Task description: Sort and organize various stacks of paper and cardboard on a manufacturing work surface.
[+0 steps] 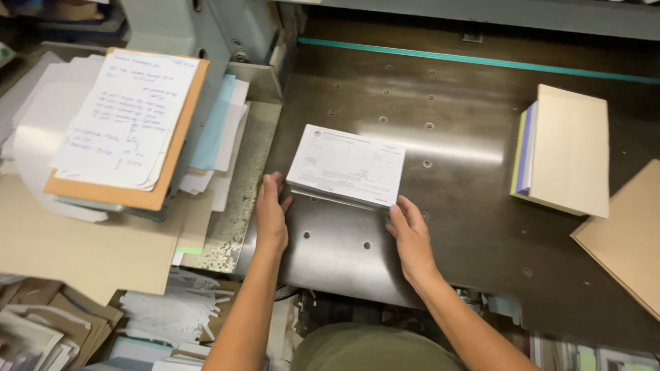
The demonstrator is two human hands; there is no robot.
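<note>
- A thick white stack of printed paper forms (pixel 347 165) is lying on the dark, scuffed metal surface (pixel 467 206) of a cutting machine, its long axis running left to right and tilting slightly down to the right.
- The left hand (pixel 271 214) is resting flat, fingers together, just off the stack's near-left corner.
- The right hand (pixel 412 233) is touching the near-right corner with loosely spread fingertips, gripping nothing.
- A second pile under tan card (pixel 570 148) is sitting well apart to the right.
</note>
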